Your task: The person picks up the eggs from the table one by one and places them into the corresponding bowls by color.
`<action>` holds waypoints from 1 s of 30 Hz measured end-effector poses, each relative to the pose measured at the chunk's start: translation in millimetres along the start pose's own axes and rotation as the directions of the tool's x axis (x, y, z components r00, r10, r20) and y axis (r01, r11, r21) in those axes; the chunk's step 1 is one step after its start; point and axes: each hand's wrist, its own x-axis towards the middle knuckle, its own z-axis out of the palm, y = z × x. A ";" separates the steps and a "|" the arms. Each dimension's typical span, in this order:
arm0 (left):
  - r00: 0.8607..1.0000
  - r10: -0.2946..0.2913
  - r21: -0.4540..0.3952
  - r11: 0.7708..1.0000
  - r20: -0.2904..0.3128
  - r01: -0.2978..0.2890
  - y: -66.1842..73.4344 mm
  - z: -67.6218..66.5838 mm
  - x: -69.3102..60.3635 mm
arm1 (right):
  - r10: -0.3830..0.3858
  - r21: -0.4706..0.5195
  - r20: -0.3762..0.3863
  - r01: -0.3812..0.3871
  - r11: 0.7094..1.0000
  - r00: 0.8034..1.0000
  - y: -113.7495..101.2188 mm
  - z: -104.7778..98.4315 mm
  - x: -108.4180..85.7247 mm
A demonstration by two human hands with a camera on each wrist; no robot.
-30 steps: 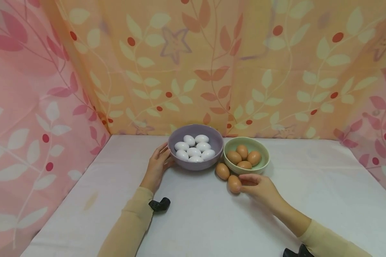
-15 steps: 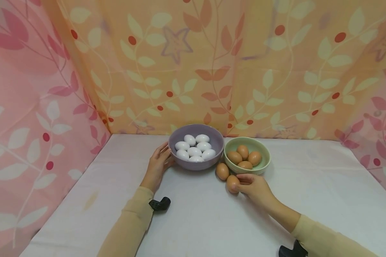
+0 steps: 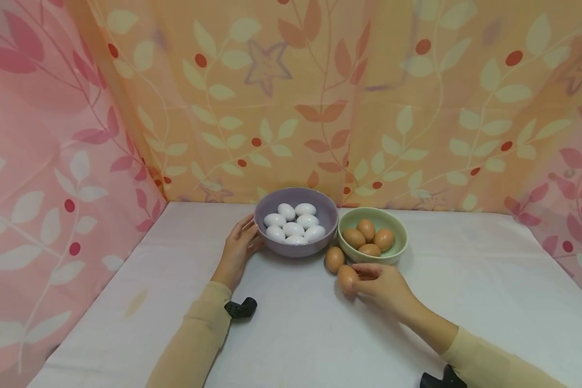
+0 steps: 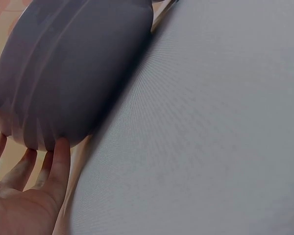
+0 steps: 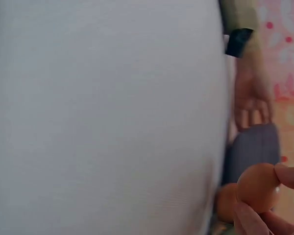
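Note:
In the head view my right hand point(image 3: 385, 288) pinches a brown egg point(image 3: 347, 279) between thumb and fingers, in front of the green bowl point(image 3: 401, 253). The right wrist view shows the same egg point(image 5: 257, 188) between the fingertips point(image 5: 286, 177). Another brown egg point(image 3: 334, 259) lies on the table beside that bowl, just behind the pinched one. My left hand point(image 3: 236, 253) touches the left side of the purple bowl point(image 3: 296, 250). Seen from the left wrist, extended fingers point(image 4: 60, 164) rest against the bowl's outer wall point(image 4: 83, 68).
Several white eggs point(image 3: 293, 229) lie in the purple bowl, and several brown eggs point(image 3: 354, 237) in the green one. Both bowls stand close together near the back of the white-covered table point(image 3: 291, 334). Patterned cloth point(image 3: 393, 108) hangs behind and at the sides.
My right hand has closed in on the front brown egg and shifted it slightly left. The left hand and both bowls have stayed in place.

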 end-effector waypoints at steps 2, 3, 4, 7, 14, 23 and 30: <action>1.000 0.001 0.000 1.000 0.002 -0.001 0.6 0.3 0.2 | -0.029 0.018 0.000 0.029 0.999 1.000 -12.4 -8.1 -2.3; 1.000 0.001 -0.001 1.000 0.001 -0.001 1.1 0.6 0.1 | -0.041 0.022 -0.003 0.041 0.999 0.999 -19.5 -13.3 -2.8; 1.000 0.002 -0.005 1.000 0.000 -0.002 1.3 0.6 0.4 | -0.055 0.021 -0.011 0.055 0.998 0.998 -26.3 -18.8 -2.3; 1.000 0.003 -0.003 1.000 -0.001 -0.003 2.0 -0.1 0.9 | -0.069 0.027 -0.037 0.070 0.997 0.997 -41.7 -34.1 2.7; 1.000 0.002 -0.006 1.000 -0.005 -0.002 1.5 -1.9 0.4 | -0.027 0.001 -0.057 0.027 1.000 0.998 -51.5 -48.8 24.3; 1.000 -0.005 -0.003 1.000 0.006 0.005 -2.9 -3.2 1.5 | 0.046 0.052 -0.060 -0.043 0.998 0.997 -40.4 -47.7 57.3; 1.000 0.002 -0.005 1.000 0.004 -0.002 -2.1 -1.3 1.4 | 0.106 0.072 -0.095 -0.099 0.992 0.990 -31.9 -45.9 78.8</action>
